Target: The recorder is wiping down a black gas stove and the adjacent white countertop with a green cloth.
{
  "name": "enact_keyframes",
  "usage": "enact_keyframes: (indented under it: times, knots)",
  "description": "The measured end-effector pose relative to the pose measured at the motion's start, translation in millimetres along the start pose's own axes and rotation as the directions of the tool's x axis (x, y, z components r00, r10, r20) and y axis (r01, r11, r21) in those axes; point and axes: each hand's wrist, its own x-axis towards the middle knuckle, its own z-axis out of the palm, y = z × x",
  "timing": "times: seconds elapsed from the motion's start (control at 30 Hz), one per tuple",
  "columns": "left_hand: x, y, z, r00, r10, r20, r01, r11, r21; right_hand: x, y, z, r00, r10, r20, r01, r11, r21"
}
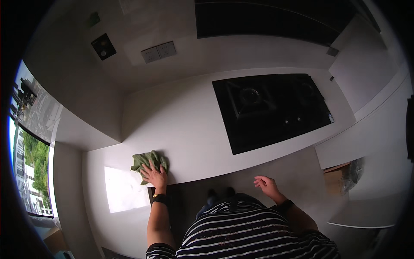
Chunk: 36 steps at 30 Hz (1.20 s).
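Note:
My left hand (pixel 156 176) presses a crumpled green cloth (pixel 149 158) onto the white countertop (pixel 181 129), its fingers spread over the fabric. The cloth bunches up beyond and beside the fingers, close to the counter's front edge and the inner corner where the top turns toward me. My right hand (pixel 266 186) hangs in the air in front of the counter, fingers loosely bent and nothing seen in them. To the right of the cloth, a black glass gas hob (pixel 271 113) is set in the countertop.
Bright sunlight (pixel 124 191) falls on the left counter section. Wall sockets (pixel 158 51) and a dark range hood (pixel 258 19) are above the worktop. A boxed-in wall section (pixel 97 106) juts out beside the window (pixel 34 168). At right, clear plastic (pixel 352 176) lies by an open cabinet.

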Motion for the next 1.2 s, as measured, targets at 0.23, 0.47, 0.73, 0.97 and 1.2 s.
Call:
enact_keyframes:
  times: [0.23, 0.47, 0.73, 0.97, 1.2]
  knots:
    - [-59.7, 115.8, -7.9, 0.248, 0.952, 0.181, -0.918, 0.291, -0.268, 10.5, -19.2, 21.6, 0.995, -0.079, 0.061, 0.087, 0.986, -0.144]
    - [49.0, 18.7, 5.2, 0.967, 0.249, -0.045, -0.252, 0.963, -0.099, -27.8, 28.9, -10.7, 0.995, 0.003, -0.099, -0.013, 0.995, -0.102]
    - [-82.5, 186.7, 17.2, 0.706, 0.704, 0.080, -0.651, 0.689, -0.318, -4.1, 49.7, -50.3, 0.990, 0.023, -0.140, -0.022, 1.000, 0.004]
    - [-143.4, 313.2, -50.3, 0.350, 0.805, 0.478, 0.592, 0.206, -0.780, 33.5, 48.2, -136.0, 0.984, -0.021, -0.179, 0.040, 0.994, 0.101]
    - [-125.1, 351.5, 25.5, 0.792, 0.610, 0.010, -0.440, 0.582, -0.684, 105.4, 18.3, -182.5, 0.929, -0.258, -0.264, 0.248, 0.966, -0.070]
